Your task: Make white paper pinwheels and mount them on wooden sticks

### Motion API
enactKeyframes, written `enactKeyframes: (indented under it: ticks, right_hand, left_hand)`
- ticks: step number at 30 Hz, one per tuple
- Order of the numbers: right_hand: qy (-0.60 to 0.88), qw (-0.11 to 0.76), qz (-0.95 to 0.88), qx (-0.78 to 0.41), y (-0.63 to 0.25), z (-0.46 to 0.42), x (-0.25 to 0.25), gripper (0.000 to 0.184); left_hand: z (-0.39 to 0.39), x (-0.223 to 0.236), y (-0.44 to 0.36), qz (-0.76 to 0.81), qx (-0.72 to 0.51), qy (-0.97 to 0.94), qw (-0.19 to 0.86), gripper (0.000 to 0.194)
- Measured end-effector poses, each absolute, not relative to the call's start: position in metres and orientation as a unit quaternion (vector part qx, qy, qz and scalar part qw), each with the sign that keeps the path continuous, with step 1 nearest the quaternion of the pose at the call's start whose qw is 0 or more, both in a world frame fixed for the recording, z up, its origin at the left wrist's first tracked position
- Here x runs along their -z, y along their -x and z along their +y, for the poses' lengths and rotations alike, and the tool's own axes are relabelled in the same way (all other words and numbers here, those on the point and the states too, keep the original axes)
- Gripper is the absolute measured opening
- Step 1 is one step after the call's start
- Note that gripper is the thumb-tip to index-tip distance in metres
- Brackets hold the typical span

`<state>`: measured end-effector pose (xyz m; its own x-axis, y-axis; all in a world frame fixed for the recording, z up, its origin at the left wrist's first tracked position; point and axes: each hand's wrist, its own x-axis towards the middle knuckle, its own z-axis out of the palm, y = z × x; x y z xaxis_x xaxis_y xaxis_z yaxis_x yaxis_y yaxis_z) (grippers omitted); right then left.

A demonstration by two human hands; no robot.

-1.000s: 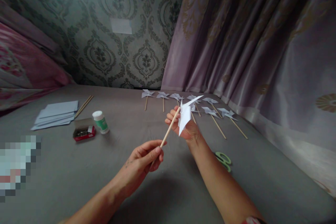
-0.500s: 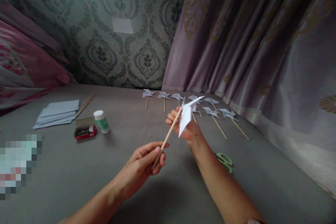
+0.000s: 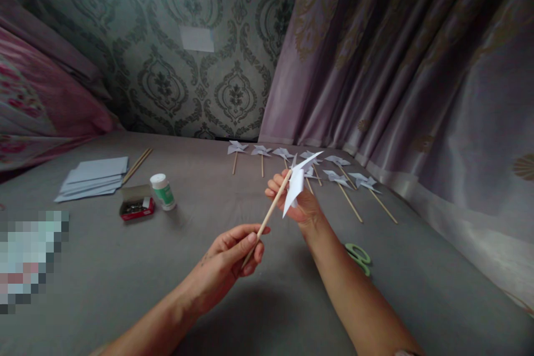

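My left hand [image 3: 233, 250] grips the lower part of a wooden stick [image 3: 273, 208], which slants up and to the right. At its upper end sits a white paper pinwheel [image 3: 295, 186] with folded blades, seen nearly edge-on. Behind that pinwheel, my right hand [image 3: 306, 208] has its fingers curled round to the far side of the stick, closed at the pinwheel. The blades hide its thumb and part of the palm. Green-handled scissors [image 3: 359, 256] lie beside my right forearm, partly covered by it.
Several finished-looking pinwheels on sticks [image 3: 340, 179] lie at the back right. To the left are a stack of white paper [image 3: 95, 171], loose sticks [image 3: 137, 166], a small red box [image 3: 137, 208] of metal bits, and a white-and-green glue bottle [image 3: 163, 193]. A curtain [image 3: 375, 67] hangs at right.
The whole view has shifted very slightly. Both hands keep the same hold, and the pinwheel's blades have barely moved.
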<state>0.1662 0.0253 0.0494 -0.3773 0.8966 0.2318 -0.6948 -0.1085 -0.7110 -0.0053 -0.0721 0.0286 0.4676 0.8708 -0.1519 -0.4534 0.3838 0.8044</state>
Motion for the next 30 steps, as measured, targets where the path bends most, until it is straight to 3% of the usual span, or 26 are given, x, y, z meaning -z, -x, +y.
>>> enactKeyframes:
  ticks: [30]
  right_hand:
    - [0.156, 0.569, -0.432, -0.682, -0.1678, 0.0228, -0.0499, 0.028]
  left_hand:
    - [-0.0703, -0.0267, 0.0045, 0.295, -0.433, -0.366, 0.770, 0.031]
